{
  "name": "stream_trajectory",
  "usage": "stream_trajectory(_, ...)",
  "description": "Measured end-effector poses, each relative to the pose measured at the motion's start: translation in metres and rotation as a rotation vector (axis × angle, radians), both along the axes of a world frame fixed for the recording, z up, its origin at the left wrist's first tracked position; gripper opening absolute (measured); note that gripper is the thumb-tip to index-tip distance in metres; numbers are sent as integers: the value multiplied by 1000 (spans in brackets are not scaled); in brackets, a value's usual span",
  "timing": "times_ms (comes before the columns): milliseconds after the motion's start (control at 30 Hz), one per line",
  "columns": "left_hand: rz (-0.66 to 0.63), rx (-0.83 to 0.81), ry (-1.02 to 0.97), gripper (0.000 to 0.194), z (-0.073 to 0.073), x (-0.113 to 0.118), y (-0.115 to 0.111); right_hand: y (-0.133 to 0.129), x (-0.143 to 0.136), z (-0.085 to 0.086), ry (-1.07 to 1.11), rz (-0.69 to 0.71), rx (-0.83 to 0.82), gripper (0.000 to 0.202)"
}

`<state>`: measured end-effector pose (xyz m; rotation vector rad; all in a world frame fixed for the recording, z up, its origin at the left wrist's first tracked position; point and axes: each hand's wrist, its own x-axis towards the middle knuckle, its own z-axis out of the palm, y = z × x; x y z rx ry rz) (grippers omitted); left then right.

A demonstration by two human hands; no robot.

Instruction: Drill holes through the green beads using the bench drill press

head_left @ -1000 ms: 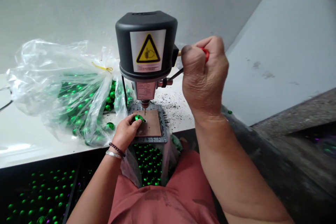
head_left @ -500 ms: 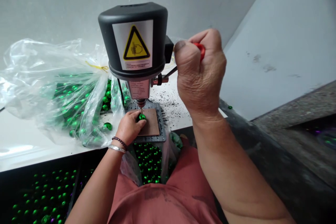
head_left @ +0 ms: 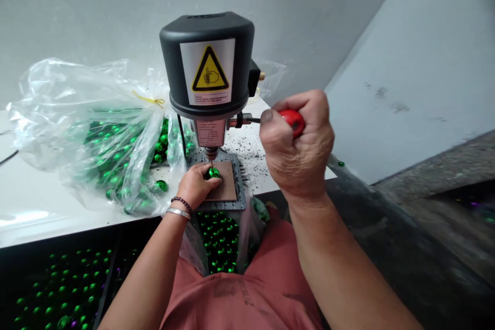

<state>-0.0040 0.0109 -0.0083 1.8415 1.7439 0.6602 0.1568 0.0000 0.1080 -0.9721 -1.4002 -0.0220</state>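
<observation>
Shavings (head_left: 253, 161) beside drill press (head_left: 207, 69)

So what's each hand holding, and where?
Left hand: shiny green ball, by its sides. Right hand: black lever by its red rounded knob.

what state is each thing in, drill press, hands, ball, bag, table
Left hand: closed on shiny green ball
Green ball: held under thin metal bit
Right hand: closed around round red knob
Black-cased drill press: cannot tell if running
Clear plastic bag: gathered, tied with thin yellow tie
White table: strewn with dark chips
</observation>
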Motion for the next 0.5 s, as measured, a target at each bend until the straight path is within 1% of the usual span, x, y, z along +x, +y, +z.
stream_trajectory(133,12,8,5,29,-3,0,0,-8,2,-14,-82,-61,40,12)
stream_trajectory(233,23,11,11,32,-5,0,0,-10,2,-22,-129,-77,80,12)
stream_trajectory(500,22,-9,3,26,-3,0,-3,-11,0,-36,-109,-73,128,5)
